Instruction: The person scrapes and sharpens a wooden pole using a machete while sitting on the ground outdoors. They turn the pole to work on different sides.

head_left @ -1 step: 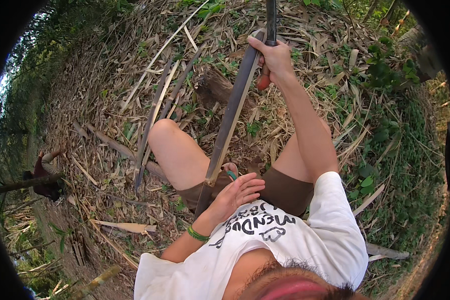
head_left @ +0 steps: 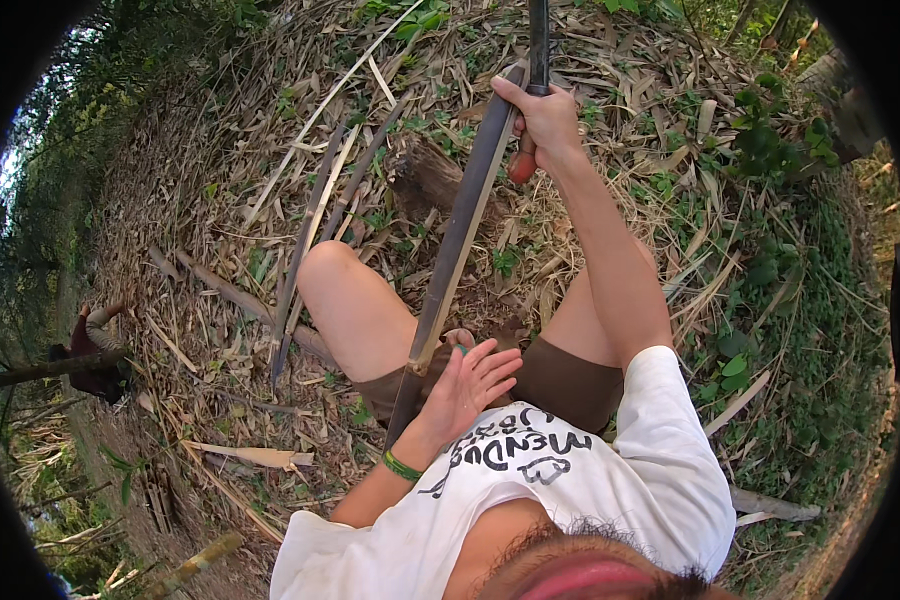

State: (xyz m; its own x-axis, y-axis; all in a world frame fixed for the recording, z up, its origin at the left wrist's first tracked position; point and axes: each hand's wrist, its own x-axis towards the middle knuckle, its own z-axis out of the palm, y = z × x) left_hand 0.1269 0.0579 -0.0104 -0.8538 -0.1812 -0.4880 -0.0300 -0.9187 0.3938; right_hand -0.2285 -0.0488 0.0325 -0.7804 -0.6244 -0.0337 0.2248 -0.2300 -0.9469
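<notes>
My right hand [head_left: 548, 125] is wrapped around the orange-tipped handle of a machete [head_left: 539, 45], whose dark blade points away from me. Its thumb and fingers also touch the far end of a long split bamboo strip [head_left: 460, 225]. The strip slants down between my knees, dark on its outer face and pale along one edge. Its near end passes beside my lap, partly behind my left wrist. My left hand [head_left: 470, 385] is open beside the strip's near part, palm up with fingers apart, holding nothing. A green band circles that wrist.
A short stump [head_left: 420, 178] stands beyond my knees. Several split strips [head_left: 320, 205] lie to the left on ground covered with dry leaves. A branch [head_left: 225, 288] lies by my left knee. Another person [head_left: 95, 355] is at the far left.
My left hand has turned slightly, with its fingers more spread and raised. My right hand, the machete and the bamboo strip have shifted slightly left.
</notes>
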